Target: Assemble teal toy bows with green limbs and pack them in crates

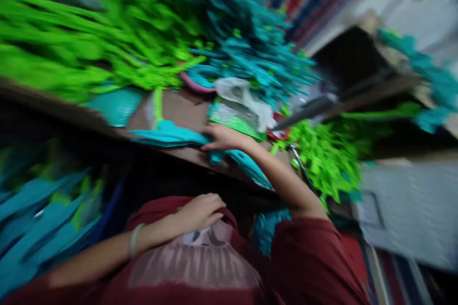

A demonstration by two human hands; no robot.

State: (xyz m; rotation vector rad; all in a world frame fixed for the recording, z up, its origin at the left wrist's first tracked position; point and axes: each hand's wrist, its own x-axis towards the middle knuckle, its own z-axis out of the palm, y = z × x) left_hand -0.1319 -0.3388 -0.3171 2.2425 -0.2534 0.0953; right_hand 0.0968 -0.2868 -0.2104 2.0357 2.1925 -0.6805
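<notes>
The right hand (pixel 225 137) reaches over the brown tabletop (pixel 186 107), its fingers at the near end of a flat turquoise piece (pixel 168 134), which lies along the front edge of the top. Blur hides whether those fingers pinch the piece or merely rest against it. The left hand (pixel 200 212) lies on the chest of the maroon shirt (pixel 304 257), fingers loosely extended and apparently holding nothing.

For clean handling, a light pinch of thumb and forefinger at that end would probably serve better than a whole-hand grab, since the piece looks thin and flexible. A second turquoise piece (pixel 250 169) lies under the right forearm, so raising the wrist a little should keep the sleeve and arm from dragging it off the edge. The green packet (pixel 236 121) sits just beyond the knuckles; a low, sideways pull along the edge would likely avoid snagging it. Bringing the left hand down to steady the piece's far end could keep it from twisting or slipping over.
</notes>
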